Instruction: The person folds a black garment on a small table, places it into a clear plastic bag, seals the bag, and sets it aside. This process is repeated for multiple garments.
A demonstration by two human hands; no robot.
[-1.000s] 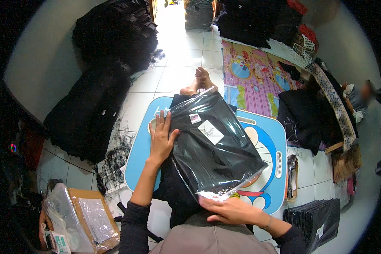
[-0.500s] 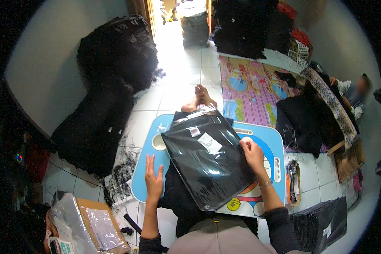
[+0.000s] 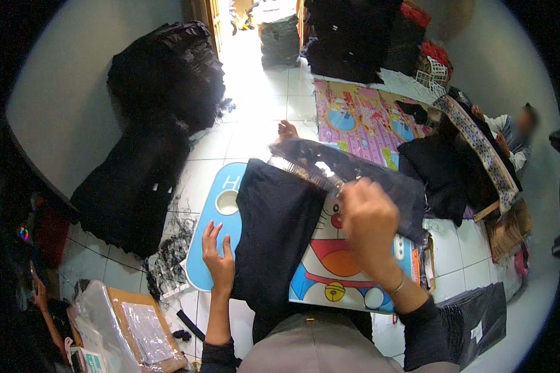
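Observation:
My right hand (image 3: 370, 217) is raised over the low cartoon-printed folding table (image 3: 200, 258), closed and blurred by motion. It grips a flat, clear plastic package with black cloth inside (image 3: 379, 177), which is tilted and reaches past the table's far right side. A piece of black fabric (image 3: 274, 230) lies across the middle of the table, its near end towards my lap. Over the table's left part, just beside that fabric, my left hand (image 3: 219, 258) is open with fingers apart and holds nothing.
Big black fabric heaps (image 3: 165, 74) line the left wall. A stack of packaged black cloth (image 3: 479, 326) lies at the lower right, a cardboard-and-plastic bundle (image 3: 146, 329) at the lower left. One person (image 3: 510, 137) sits at the right; another person's arm (image 3: 43, 301) shows at the left edge.
My right hand has lifted the package and swung it away to the far right, uncovering the black fabric and the table's cartoon print. My left hand stays open near the same spot.

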